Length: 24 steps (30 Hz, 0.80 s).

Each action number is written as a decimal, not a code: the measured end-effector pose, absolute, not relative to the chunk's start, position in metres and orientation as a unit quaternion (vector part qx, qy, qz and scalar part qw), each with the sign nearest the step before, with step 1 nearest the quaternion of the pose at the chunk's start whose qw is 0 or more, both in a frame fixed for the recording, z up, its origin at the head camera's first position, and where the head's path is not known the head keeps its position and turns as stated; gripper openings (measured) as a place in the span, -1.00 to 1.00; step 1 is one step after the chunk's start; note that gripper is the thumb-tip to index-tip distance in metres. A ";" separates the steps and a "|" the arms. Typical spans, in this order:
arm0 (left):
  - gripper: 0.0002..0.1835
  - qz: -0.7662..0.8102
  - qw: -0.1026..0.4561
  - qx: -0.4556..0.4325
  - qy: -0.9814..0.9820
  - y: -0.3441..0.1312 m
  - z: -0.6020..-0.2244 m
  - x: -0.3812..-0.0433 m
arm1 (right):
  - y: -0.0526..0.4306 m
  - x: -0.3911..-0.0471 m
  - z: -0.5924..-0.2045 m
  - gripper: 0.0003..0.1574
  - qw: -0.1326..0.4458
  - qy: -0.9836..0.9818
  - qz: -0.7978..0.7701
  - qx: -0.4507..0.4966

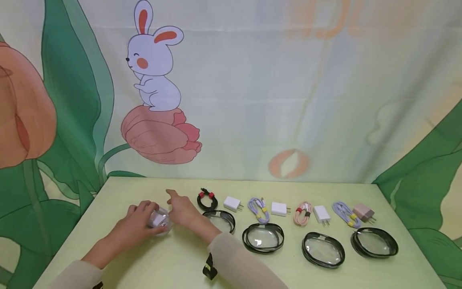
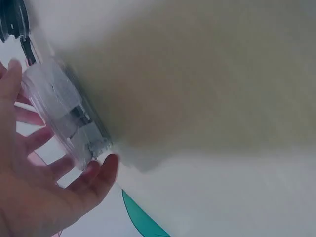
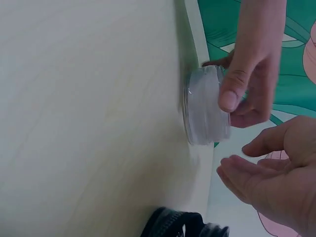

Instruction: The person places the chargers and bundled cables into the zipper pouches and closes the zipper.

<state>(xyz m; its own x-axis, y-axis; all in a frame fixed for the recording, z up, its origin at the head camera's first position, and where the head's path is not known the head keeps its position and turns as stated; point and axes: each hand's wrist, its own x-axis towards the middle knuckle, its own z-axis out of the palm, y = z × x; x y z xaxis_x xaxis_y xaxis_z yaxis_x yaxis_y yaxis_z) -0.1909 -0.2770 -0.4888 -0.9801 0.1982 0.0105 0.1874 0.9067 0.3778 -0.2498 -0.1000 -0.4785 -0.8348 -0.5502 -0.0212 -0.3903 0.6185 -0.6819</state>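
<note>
On the left part of the table, my left hand (image 1: pixel 133 226) holds a round clear case (image 1: pixel 160 222), fingers and thumb round its sides. A white block shows inside it, and in the left wrist view the clear case (image 2: pixel 61 98) has white and dark pieces within. Seen from the right wrist, the clear case (image 3: pixel 202 111) stands close over the table with the left thumb against its face. My right hand (image 1: pixel 183 209) is just right of the case, its fingers loosely extended and nothing in them. A gap separates that right hand (image 3: pixel 281 173) from the case in the right wrist view.
Black-rimmed clear round cases, such as one case (image 1: pixel 263 238), line the right side. Behind them lie a black coiled cable (image 1: pixel 207 200), a white charger (image 1: pixel 232 203), a purple cable (image 1: pixel 258 210), a pink cable (image 1: pixel 302 213) and a pinkish charger (image 1: pixel 363 212). A printed curtain (image 1: pixel 234 100) hangs behind.
</note>
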 end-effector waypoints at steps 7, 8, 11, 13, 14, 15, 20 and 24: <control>-0.51 0.201 0.041 0.140 0.969 -0.289 -0.473 -0.204 | -0.093 -0.255 -0.474 -0.30 0.101 0.901 -0.297 -0.299; -0.55 0.201 0.033 0.141 0.969 -0.290 -0.470 -0.203 | -0.093 -0.256 -0.474 -0.32 0.102 0.903 -0.285 -0.305; -0.69 0.156 -0.014 0.146 0.977 -0.286 -0.463 -0.197 | -0.091 -0.256 -0.477 -0.37 0.103 0.909 -0.254 -0.313; -0.74 0.120 -0.047 0.137 0.982 -0.277 -0.461 -0.191 | -0.089 -0.256 -0.478 -0.37 0.101 0.911 -0.246 -0.316; -0.73 0.103 -0.058 0.128 0.985 -0.272 -0.462 -0.187 | -0.087 -0.256 -0.479 -0.38 0.097 0.912 -0.242 -0.317; -0.71 0.086 -0.066 0.122 0.987 -0.266 -0.463 -0.184 | -0.086 -0.256 -0.479 -0.38 0.094 0.913 -0.240 -0.316; -0.51 0.049 -0.075 0.079 0.993 -0.243 -0.477 -0.172 | -0.079 -0.256 -0.480 -0.39 0.075 0.915 -0.243 -0.315; -0.55 0.009 -0.119 0.077 0.990 -0.236 -0.488 -0.169 | -0.076 -0.255 -0.480 -0.40 0.061 0.916 -0.236 -0.317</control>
